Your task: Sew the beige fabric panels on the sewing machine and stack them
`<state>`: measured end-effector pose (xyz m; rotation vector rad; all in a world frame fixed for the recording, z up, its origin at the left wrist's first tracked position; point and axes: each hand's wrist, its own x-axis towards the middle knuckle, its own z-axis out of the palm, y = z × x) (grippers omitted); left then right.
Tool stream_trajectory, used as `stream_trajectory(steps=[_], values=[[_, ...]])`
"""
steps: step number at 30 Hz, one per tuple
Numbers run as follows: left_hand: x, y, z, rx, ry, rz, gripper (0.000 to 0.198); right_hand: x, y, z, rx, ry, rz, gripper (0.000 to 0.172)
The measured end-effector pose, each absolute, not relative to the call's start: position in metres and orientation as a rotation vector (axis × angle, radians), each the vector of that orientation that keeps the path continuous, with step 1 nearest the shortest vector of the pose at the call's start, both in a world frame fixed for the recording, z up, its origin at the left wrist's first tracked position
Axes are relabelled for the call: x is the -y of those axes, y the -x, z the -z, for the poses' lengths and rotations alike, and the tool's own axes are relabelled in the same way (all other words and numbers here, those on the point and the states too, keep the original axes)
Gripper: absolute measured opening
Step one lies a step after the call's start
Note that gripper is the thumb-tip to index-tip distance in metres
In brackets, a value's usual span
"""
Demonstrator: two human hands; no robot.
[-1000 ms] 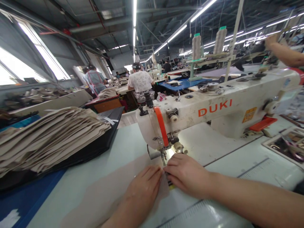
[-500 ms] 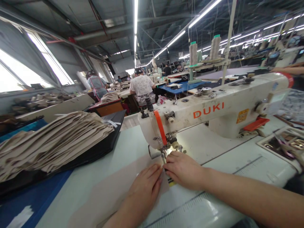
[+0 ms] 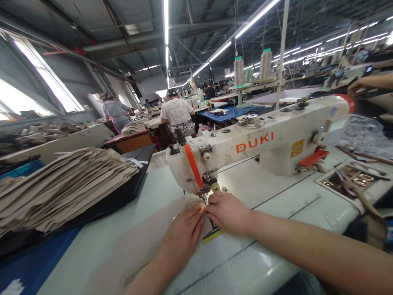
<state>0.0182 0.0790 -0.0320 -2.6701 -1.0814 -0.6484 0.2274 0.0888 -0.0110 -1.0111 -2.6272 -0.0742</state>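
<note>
A white sewing machine [image 3: 258, 139] marked DUKI stands on a pale green table, its lamp lit beside the needle. My left hand [image 3: 184, 229] lies palm down on a thin pale sheet [image 3: 132, 241], fingers extended together and tips close to the needle. My right hand [image 3: 227, 213] is at the needle's right, its fingers bent and pressed together; whatever they hold is hidden. The fingertips of both hands nearly meet in front of the presser foot. A yellow-edged strip [image 3: 212, 236] shows just below my right hand.
Stacked beige fabric pieces [image 3: 67, 184] lie on black material at the left. A tray of metal parts [image 3: 346, 180] is at the right. Thread cones [image 3: 238, 71] stand behind the machine. People sit farther back; another person's arm [image 3: 368, 82] reaches in at upper right.
The view has shifted, so the machine and both hands appear farther left. More of the yellow-edged strip shows. Another person's hand at the upper right is now visible. Both my hands remain by the needle.
</note>
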Motion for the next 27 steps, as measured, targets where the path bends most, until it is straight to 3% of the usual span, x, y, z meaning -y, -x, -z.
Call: stream_trajectory(steps=[27], values=[[-0.089,-0.022,0.038,0.988,2.65,0.642,0.036,-0.091,-0.23,0.006,2.692,1.079,0.117,0.025]])
